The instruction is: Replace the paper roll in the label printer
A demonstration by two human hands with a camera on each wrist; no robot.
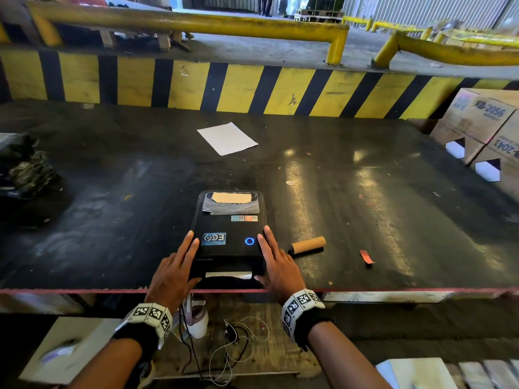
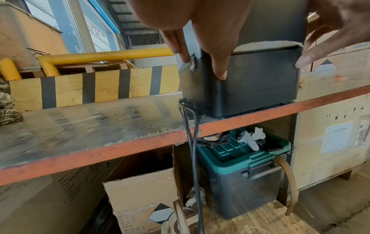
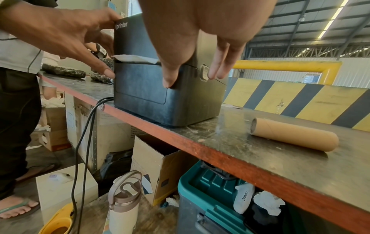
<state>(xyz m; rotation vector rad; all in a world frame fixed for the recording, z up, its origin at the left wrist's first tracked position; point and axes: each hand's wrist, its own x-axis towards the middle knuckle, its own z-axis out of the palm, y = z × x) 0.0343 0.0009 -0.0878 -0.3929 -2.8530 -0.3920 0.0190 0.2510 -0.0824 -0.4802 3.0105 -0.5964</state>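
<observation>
The black label printer [image 1: 228, 234] sits at the table's [image 1: 112, 178] near edge between both hands, left hand [image 1: 173, 272] and right hand [image 1: 276, 266] flat-fingered against its sides. An empty cardboard tube [image 1: 308, 245] lies just right.

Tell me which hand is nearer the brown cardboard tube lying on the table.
Right. The right hand rests on the black label printer's right side, beside the brown cardboard tube; the left hand is across the printer.
</observation>
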